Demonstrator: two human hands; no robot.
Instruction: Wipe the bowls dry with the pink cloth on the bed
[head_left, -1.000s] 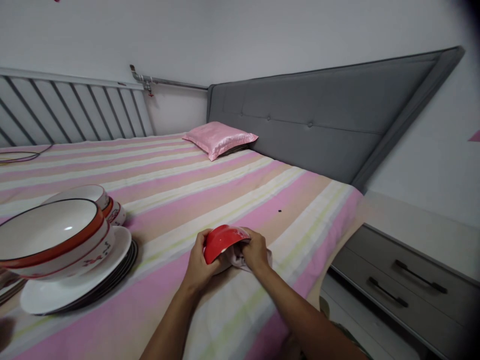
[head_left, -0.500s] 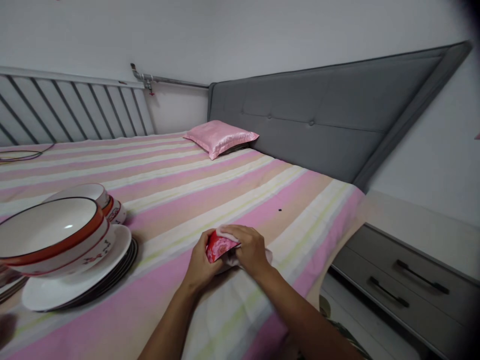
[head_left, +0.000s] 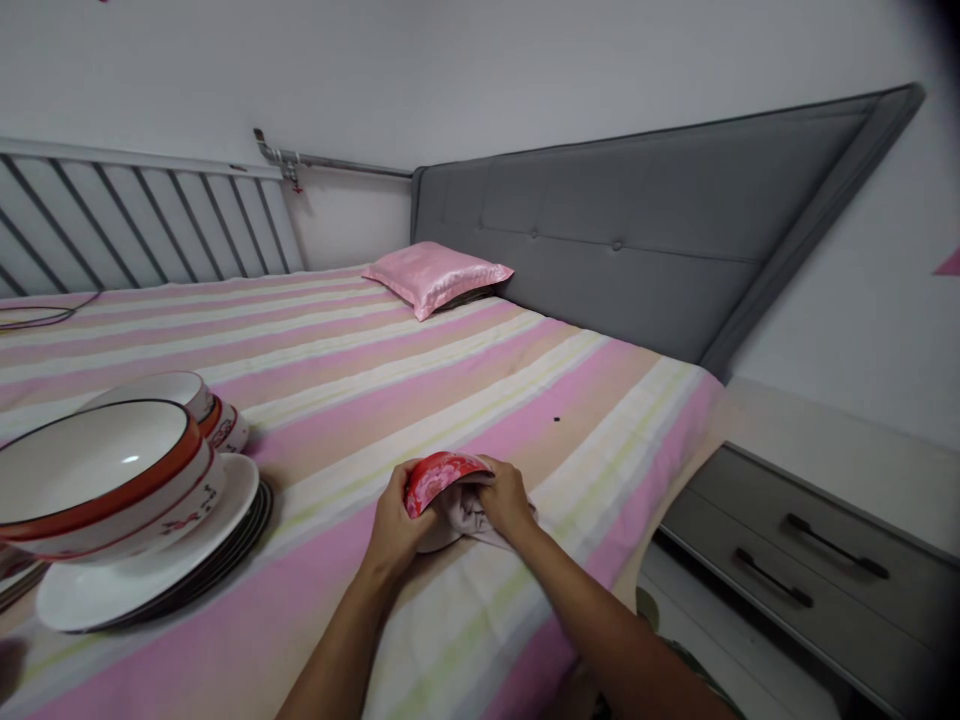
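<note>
Bowl (head_left: pixel 429 480), red with pink flowers, is being held tilted over the near part of a striped bed (head_left: pixel 450 640). The person's left hand (head_left: pixel 396 518) has its grip clamped on one side of it, and the right hand (head_left: pixel 511 500) is clamped on the other. A pale cloth (head_left: pixel 467 514) is bunched up under the bowl, right against that right hand; can't really tell how much of it is pinched. Off to the left, a big white bowl (head_left: pixel 161 480) with an orange-red band sits on a stack of plates (head_left: pixel 236 495), smaller bowls (head_left: pixel 232 432) just behind it. Over on the right there's a grey drawer unit (head_left: pixel 750 522) beside the bed. Further back, a shiny pink pillow (head_left: pixel 441 275) lies near the grey headboard (head_left: pixel 592 200), and a pipe (head_left: pixel 352 166) runs along the wall (head_left: pixel 225 70).
</note>
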